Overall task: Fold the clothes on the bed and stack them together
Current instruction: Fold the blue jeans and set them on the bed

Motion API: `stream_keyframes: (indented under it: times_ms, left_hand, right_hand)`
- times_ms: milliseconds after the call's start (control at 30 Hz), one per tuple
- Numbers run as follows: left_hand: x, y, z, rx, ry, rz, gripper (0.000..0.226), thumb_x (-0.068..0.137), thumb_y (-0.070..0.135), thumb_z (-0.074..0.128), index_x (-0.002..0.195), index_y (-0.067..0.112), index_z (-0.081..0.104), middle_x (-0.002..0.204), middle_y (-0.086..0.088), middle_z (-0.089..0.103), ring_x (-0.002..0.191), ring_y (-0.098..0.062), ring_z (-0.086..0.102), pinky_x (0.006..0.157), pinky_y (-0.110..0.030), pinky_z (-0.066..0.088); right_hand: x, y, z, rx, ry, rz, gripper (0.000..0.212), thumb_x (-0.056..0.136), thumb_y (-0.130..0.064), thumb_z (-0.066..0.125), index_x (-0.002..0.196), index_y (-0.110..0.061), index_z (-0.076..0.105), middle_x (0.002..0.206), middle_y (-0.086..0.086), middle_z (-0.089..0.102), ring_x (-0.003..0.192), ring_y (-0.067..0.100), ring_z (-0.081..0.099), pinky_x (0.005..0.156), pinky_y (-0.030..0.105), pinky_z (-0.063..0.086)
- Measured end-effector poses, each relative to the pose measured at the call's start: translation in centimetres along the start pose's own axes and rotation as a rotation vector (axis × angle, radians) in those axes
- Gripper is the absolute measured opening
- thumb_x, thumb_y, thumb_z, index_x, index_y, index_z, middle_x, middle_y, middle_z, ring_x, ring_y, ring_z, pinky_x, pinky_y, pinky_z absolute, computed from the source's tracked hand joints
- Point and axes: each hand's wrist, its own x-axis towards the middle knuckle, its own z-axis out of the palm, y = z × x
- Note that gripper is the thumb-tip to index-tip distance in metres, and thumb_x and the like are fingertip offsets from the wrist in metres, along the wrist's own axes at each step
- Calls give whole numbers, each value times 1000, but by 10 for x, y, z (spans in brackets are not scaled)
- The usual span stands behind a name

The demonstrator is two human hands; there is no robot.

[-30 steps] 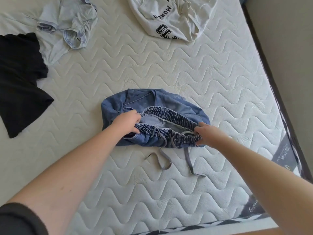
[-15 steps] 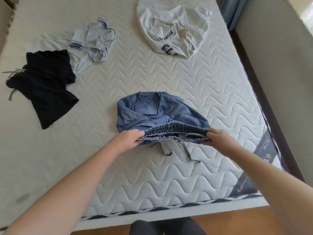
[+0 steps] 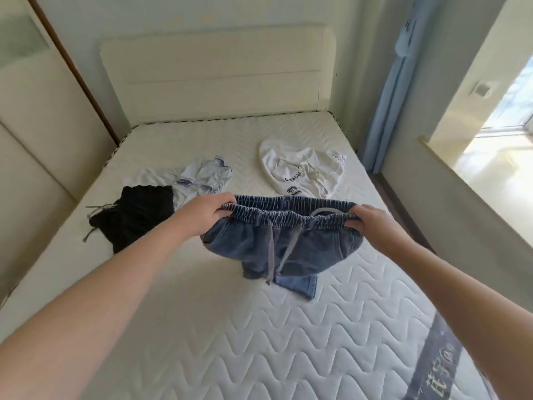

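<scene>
Head view cuts both arms off at the bottom corners. Left hand point(image 3: 208, 210) and right hand point(image 3: 372, 223) each grip an end of the denim shorts' point(image 3: 284, 246) elastic waistband, lifted above the mattress point(image 3: 230, 342); one hem touches it. Their far side is hidden. Bare quilting lies nearer.

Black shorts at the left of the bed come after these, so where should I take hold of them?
Probably at the waistband end of the crumpled black shorts, on their left side where the grey drawstrings trail out. Reaching from the left edge of the quilted white mattress, one grip at each waistband corner should let them hang straight.
</scene>
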Motion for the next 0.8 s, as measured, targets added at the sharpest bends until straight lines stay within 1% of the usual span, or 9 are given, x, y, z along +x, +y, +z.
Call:
stream_keyframes:
  times_ms: [67, 200, 300, 367, 467, 533, 633, 733, 800]
  left_hand:
    - [1, 10, -44, 26, 72, 45, 12, 99, 20, 55, 109, 27, 57, 95, 3, 64, 89, -20, 59, 72, -32, 39]
    - [-3, 29, -127, 74, 210, 98, 14, 99, 24, 54, 113, 29, 54, 94, 0, 65, 84, -19, 60, 72, -34, 46]
    - [-9, 40, -185, 115, 305, 117, 21, 100, 28, 54, 120, 28, 52, 85, -3, 63, 74, -20, 59, 65, -30, 44]
    - [-14, 48, -221, 133, 361, 149, 22, 100, 26, 55, 122, 25, 53, 90, -5, 65, 80, -25, 59, 70, -33, 44]
    - [-23, 63, -270, 149, 431, 239, 21, 99, 22, 57, 120, 21, 56, 107, 0, 62, 95, -21, 56, 82, -35, 43]
    - [-29, 74, -302, 164, 469, 297, 20, 98, 21, 57, 118, 21, 58, 108, 3, 57, 96, -15, 53, 81, -29, 39]
    - [-40, 90, -347, 137, 534, 339, 16, 99, 22, 56, 113, 28, 58, 102, 11, 59, 87, 1, 54, 72, -15, 35]
    - [-52, 107, -388, 124, 564, 364, 16, 100, 24, 56, 108, 38, 55, 98, 23, 61, 85, 12, 55, 69, -16, 37]
    - [-56, 117, -413, 161, 574, 371, 17, 100, 25, 55, 109, 39, 55, 102, 18, 61, 88, 6, 55, 73, -19, 38]
  right_hand:
    - [15, -23, -41, -29, 71, 0, 19, 91, -28, 66, 97, -10, 63, 90, 5, 58, 86, 29, 56, 73, 33, 38]
    - [34, -68, -121, -48, 278, -69, 27, 88, -38, 69, 96, -14, 59, 91, -1, 55, 80, 21, 50, 72, 31, 38]
    - [41, -103, -176, -73, 354, -127, 43, 78, -53, 72, 95, -20, 51, 85, -8, 47, 75, 16, 47, 69, 29, 35]
    - [45, -123, -211, -88, 394, -165, 54, 71, -64, 68, 98, -20, 50, 84, -9, 45, 75, 16, 47, 68, 29, 35]
    - [47, -150, -259, -92, 476, -202, 55, 67, -73, 54, 96, -28, 44, 80, -15, 43, 71, 12, 45, 65, 29, 34]
    - [47, -166, -288, -56, 552, -226, 52, 68, -71, 54, 95, -28, 43, 78, -19, 42, 68, 8, 43, 60, 27, 31]
    - [44, -189, -324, 35, 640, -255, 42, 71, -63, 60, 84, -27, 43, 70, -8, 49, 61, 8, 44, 54, 25, 30]
    - [39, -209, -358, 108, 693, -280, 33, 78, -52, 69, 77, -34, 41, 62, -3, 51, 52, 12, 43, 50, 26, 31]
    - [37, -221, -380, 123, 729, -288, 32, 81, -48, 71, 75, -35, 42, 57, -3, 49, 47, 10, 41, 47, 23, 31]
